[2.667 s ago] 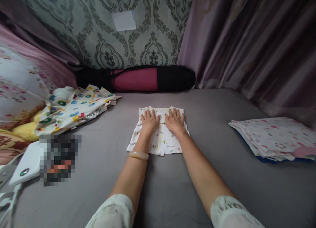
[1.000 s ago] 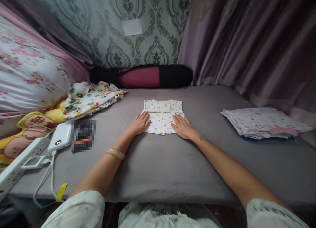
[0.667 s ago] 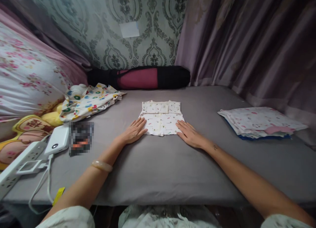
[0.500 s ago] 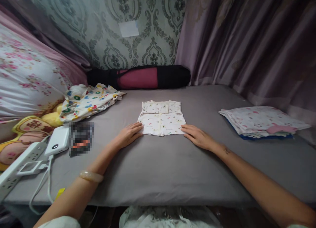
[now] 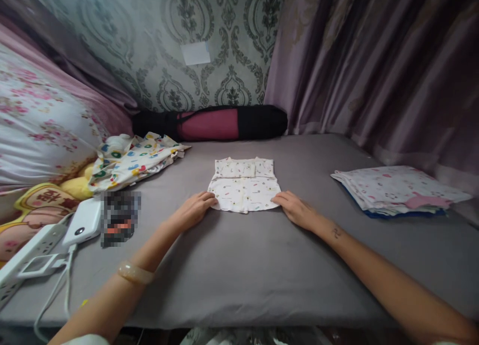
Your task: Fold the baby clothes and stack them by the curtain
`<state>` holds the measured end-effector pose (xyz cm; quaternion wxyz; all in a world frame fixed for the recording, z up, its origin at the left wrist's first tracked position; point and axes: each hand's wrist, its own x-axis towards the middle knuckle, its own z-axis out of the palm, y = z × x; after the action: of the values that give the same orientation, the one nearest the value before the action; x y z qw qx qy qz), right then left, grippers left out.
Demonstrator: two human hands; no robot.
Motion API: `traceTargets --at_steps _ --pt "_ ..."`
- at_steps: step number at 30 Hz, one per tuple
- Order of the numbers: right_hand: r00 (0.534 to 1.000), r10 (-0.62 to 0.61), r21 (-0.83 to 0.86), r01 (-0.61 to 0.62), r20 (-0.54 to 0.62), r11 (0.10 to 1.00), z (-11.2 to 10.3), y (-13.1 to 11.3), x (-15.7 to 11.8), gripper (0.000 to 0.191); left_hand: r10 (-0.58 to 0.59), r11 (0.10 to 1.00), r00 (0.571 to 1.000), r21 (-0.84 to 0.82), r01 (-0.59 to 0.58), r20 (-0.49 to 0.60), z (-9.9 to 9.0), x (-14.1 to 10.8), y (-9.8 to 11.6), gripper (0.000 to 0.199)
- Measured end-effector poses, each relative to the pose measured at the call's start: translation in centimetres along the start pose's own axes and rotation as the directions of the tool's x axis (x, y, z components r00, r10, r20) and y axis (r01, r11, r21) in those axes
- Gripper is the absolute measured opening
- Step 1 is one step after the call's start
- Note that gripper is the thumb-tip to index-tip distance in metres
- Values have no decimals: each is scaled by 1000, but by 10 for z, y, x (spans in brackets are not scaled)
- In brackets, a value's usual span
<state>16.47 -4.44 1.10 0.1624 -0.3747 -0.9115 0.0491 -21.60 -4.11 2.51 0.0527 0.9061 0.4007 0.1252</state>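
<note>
A small white baby shirt point(image 5: 244, 194) with a tiny print lies on the grey sheet in the middle, its sleeves folded across the upper part. At its lower left corner my left hand point(image 5: 194, 210) pinches the edge, fingers together. My right hand point(image 5: 296, 209) grips the lower right corner the same way. The fabric between both hands lies nearly flat, with a slightly uneven lower hem. My thumbs are mostly hidden.
Right, a stack of folded clothes point(image 5: 396, 185). Left, a crumpled printed garment point(image 5: 138, 158), a yellow plush point(image 5: 41, 205), a white power bank point(image 5: 83, 223), a power strip point(image 5: 32, 250) with cables and a blurred dark object point(image 5: 119, 218). A black and red long bag point(image 5: 213, 123) lies along the wall.
My fingers, which lay flat on the shirt's lower corners, have drawn in and now pinch them. The view has tilted slightly, so everything sits a little lower.
</note>
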Motion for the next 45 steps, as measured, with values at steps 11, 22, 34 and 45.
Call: traceTargets --at_steps 11,22,34,45 --pt "875 443 452 -321 -193 832 3 16 27 23 -494 721 845 -638 269 -203 12 26 -18 27" --pt "683 565 569 -260 -463 780 11 34 85 34 -616 689 626 -712 136 -477 23 86 -15 28" --pt "579 566 499 -292 -587 816 24 48 116 36 -642 695 523 -714 87 -561 32 122 -25 21" --pt "633 685 397 -560 -361 727 46 91 141 30 -795 603 497 -552 576 -348 48 153 -67 15"
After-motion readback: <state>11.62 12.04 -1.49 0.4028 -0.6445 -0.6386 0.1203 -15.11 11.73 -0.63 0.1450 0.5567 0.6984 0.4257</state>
